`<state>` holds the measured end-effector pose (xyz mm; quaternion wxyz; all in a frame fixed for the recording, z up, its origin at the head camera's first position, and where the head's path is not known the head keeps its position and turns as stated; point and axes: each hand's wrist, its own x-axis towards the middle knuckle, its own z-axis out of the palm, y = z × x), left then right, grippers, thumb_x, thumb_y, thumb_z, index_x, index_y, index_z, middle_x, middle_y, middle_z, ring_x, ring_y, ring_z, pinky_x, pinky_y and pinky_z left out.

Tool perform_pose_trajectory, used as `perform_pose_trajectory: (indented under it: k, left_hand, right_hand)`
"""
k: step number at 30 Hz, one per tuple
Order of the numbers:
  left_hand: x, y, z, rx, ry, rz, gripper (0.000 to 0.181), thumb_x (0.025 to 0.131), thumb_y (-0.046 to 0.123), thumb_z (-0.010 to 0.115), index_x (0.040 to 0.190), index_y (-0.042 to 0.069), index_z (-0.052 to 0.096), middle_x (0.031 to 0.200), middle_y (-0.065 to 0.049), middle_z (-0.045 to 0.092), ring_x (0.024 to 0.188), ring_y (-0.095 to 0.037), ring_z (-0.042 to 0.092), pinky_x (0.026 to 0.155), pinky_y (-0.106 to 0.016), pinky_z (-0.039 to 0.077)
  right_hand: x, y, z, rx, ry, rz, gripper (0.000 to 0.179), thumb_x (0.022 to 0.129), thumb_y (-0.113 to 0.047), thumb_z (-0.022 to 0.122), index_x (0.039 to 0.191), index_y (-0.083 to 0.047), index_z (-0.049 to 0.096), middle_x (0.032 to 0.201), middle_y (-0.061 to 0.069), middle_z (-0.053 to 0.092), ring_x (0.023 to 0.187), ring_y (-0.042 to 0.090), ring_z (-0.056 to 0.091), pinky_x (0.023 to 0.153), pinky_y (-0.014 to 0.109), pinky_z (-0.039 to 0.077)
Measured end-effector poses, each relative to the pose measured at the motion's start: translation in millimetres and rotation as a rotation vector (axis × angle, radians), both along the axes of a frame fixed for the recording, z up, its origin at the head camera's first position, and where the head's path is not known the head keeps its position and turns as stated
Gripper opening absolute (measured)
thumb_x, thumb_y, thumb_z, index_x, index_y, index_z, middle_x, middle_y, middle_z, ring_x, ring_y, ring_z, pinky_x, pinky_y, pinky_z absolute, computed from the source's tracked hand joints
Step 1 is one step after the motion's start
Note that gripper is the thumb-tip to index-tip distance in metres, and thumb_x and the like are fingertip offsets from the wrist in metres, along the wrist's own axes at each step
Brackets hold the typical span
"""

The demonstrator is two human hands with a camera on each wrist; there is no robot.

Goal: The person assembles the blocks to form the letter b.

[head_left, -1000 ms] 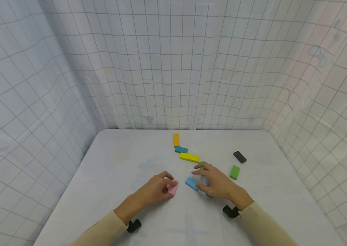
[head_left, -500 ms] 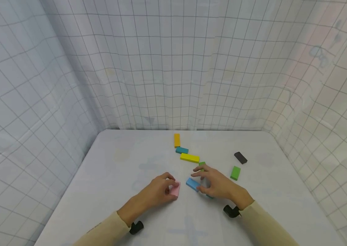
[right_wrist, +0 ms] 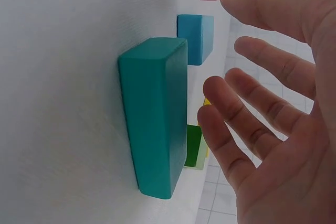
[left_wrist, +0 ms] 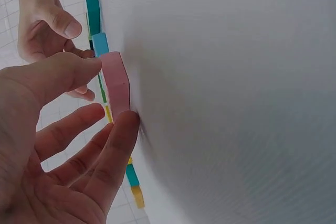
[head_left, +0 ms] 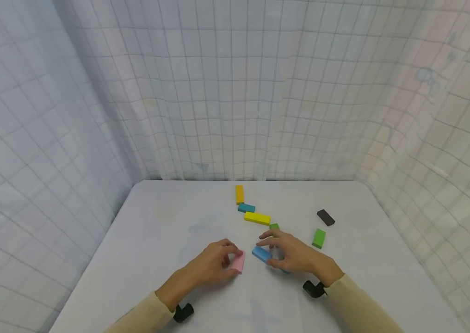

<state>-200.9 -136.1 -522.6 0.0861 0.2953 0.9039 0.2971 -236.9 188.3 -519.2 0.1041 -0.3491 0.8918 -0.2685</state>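
Observation:
My left hand (head_left: 214, 263) pinches a pink block (head_left: 238, 262) between thumb and fingertips at the near middle of the table. In the left wrist view the thumb meets one end of the pink block (left_wrist: 116, 80) and a finger the other. To the right, my right hand (head_left: 295, 254) is spread over a light blue block (head_left: 262, 254), fingers loosely bent. In the right wrist view its fingers (right_wrist: 273, 98) stand apart from the blue block (right_wrist: 195, 40). A teal block (right_wrist: 152, 114) lies below this hand, mostly hidden in the head view.
Farther back lie an orange block (head_left: 239, 194), a smaller teal block (head_left: 246, 208), a yellow block (head_left: 257, 218) and a green block (head_left: 274, 226), in a crooked line. Another green block (head_left: 318, 238) and a black block (head_left: 325, 217) lie to the right. Gridded curtains (head_left: 235, 92) enclose the white table.
The pink block and left hand have shifted slightly right, toward the blue block. My right hand's fingers have come a little lower and closer to the blue block. The head view has tilted slightly.

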Motion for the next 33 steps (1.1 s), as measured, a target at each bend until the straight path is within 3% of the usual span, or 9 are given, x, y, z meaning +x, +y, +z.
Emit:
perform_pose_trajectory:
  k: [11, 19, 28, 33]
  left_hand:
    - [2.5, -0.5, -3.2, 0.043, -0.016, -0.021, 0.038, 0.099, 0.018, 0.096, 0.135, 0.009, 0.085, 0.138, -0.006, 0.079, 0.095, -0.007, 0.070, 0.087, -0.020, 0.064]
    - [1.9, 5.8, -0.6, 0.023, 0.011, 0.003, 0.036, 0.098, 0.023, 0.097, 0.131, 0.011, 0.089, 0.138, -0.005, 0.082, 0.092, -0.006, 0.070, 0.083, -0.018, 0.061]
    - [2.8, 7.8, 1.4, 0.012, 0.023, 0.014, 0.035, 0.098, 0.024, 0.098, 0.128, 0.008, 0.089, 0.135, -0.007, 0.083, 0.092, -0.008, 0.071, 0.083, -0.019, 0.061]
    - [4.7, 9.9, 1.1, -0.006, 0.047, 0.018, 0.037, 0.097, 0.025, 0.098, 0.129, 0.008, 0.089, 0.133, -0.006, 0.083, 0.091, -0.006, 0.070, 0.083, -0.020, 0.061]
  right_hand:
    - [1.0, 2.2, -3.5, -0.007, -0.021, 0.027, 0.052, 0.106, -0.030, 0.087, 0.156, -0.026, 0.074, 0.166, -0.003, 0.062, 0.129, 0.015, 0.072, 0.113, 0.046, 0.063]
    - [-6.1, 1.5, -0.2, -0.015, -0.048, 0.075, 0.055, 0.104, -0.028, 0.089, 0.157, -0.025, 0.074, 0.167, -0.001, 0.062, 0.124, 0.011, 0.071, 0.109, 0.036, 0.063]
    - [-10.3, 0.6, -1.3, -0.021, -0.077, 0.108, 0.060, 0.102, -0.022, 0.090, 0.159, -0.024, 0.072, 0.171, 0.000, 0.060, 0.119, 0.006, 0.069, 0.109, 0.034, 0.062]
    - [-10.7, 1.2, -5.1, 0.007, -0.087, 0.117, 0.062, 0.102, -0.024, 0.090, 0.161, -0.027, 0.070, 0.173, -0.003, 0.058, 0.130, 0.011, 0.067, 0.111, 0.034, 0.061]
